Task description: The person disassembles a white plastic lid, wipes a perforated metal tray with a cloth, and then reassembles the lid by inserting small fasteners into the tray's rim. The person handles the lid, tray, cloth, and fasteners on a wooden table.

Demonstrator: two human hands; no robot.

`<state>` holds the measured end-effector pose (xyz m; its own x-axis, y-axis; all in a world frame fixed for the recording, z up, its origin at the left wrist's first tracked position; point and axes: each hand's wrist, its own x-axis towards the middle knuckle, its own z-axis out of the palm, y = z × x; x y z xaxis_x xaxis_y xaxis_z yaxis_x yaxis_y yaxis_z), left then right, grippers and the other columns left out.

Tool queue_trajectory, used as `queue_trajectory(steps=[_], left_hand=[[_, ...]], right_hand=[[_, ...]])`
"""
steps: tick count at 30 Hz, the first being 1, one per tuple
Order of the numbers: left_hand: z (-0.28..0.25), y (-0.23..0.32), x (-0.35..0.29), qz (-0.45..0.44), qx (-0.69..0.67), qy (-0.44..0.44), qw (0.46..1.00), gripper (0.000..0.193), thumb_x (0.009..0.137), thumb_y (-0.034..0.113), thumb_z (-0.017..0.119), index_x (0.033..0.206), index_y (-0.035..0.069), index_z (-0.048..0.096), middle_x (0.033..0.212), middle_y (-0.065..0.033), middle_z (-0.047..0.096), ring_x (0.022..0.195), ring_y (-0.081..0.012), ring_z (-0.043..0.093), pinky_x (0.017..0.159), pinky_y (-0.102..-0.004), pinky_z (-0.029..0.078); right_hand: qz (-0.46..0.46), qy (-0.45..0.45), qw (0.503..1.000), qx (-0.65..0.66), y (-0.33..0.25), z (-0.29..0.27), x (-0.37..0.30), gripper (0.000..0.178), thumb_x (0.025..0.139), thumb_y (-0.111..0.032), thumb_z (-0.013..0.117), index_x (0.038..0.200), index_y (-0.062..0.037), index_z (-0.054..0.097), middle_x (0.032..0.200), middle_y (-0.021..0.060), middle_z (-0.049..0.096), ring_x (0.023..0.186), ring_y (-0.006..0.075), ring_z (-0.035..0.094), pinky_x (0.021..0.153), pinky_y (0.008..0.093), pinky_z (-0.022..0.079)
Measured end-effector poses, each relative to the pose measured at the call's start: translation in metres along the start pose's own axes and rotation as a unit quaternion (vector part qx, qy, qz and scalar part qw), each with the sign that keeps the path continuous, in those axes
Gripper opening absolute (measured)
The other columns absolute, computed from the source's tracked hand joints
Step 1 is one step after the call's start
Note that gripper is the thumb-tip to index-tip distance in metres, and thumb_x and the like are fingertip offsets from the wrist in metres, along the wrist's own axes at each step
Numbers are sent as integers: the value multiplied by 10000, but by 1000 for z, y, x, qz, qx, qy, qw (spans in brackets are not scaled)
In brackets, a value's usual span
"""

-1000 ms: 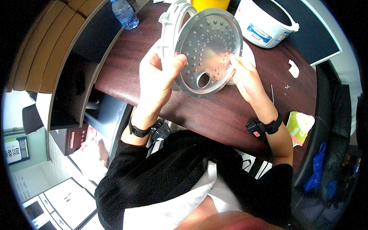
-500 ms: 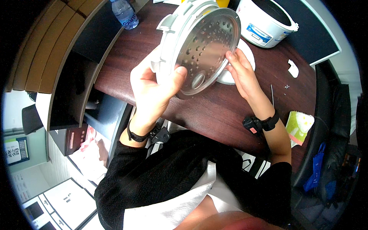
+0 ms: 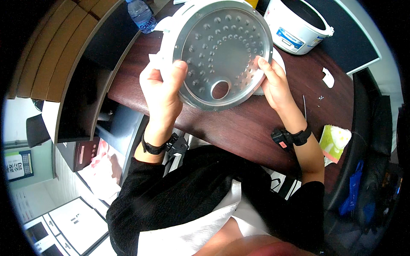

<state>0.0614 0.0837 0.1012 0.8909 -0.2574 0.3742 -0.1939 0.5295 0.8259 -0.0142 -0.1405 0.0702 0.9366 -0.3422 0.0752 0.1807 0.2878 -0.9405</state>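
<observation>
A round rice cooker lid (image 3: 232, 57) is held up above the desk, its dimpled metal inner face turned toward me. An oval hole shows near the metal plate's lower edge, and a white plastic rim runs round the left side. My left hand (image 3: 164, 87) grips that rim, thumb on the front and fingers hidden behind. On the opposite side my right hand (image 3: 275, 83) pinches the metal edge, its thumb resting on the plate. Behind the lid, at the far right, stands the white cooker body (image 3: 294, 30) with a dark opening. A white round thing is mostly hidden behind the lid.
A water bottle (image 3: 141, 17) stands at the desk's far left. On the brown desk (image 3: 209, 130) at the right lie a white plastic piece (image 3: 328, 78), a thin rod (image 3: 304, 106), small bits and a green-and-white cloth (image 3: 335, 143). Cardboard boxes (image 3: 51, 51) are stacked at the left.
The lid has turned from a slanted side view to face me almost fully. My left hand has rotated with it and shifted slightly left; both hands keep their hold.
</observation>
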Motion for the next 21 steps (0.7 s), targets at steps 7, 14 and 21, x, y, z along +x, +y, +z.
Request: queue_trajectory(steps=[7, 14, 21], left_hand=[[2, -16, 4, -31, 29, -7, 999, 256, 877, 119, 614, 1079, -37, 598, 948, -53, 645, 811, -79, 568, 747, -245, 457], [20, -35, 7, -118, 35, -40, 992, 202, 889, 104, 583, 1045, -22, 604, 914, -41, 640, 793, -72, 567, 709, -217, 451], [46, -75, 8, -263, 75, -181, 945, 208, 902, 195, 605, 967, -3, 615, 832, -57, 658, 687, -93, 629, 579, -221, 533]], right_hand=[[-35, 42, 997, -57, -9, -12, -12, 371, 912, -232, 605, 1149, 45, 533, 1043, 78, 608, 942, 126, 564, 867, 273, 449], [-17, 111, 988, -109, -25, -37, -40, 355, 882, -250, 654, 1071, 38, 570, 971, 76, 648, 877, 110, 591, 807, 247, 460], [-4, 210, 969, -128, -32, -84, -87, 322, 867, -238, 675, 1008, 39, 590, 904, 68, 656, 812, 105, 611, 734, 238, 480]])
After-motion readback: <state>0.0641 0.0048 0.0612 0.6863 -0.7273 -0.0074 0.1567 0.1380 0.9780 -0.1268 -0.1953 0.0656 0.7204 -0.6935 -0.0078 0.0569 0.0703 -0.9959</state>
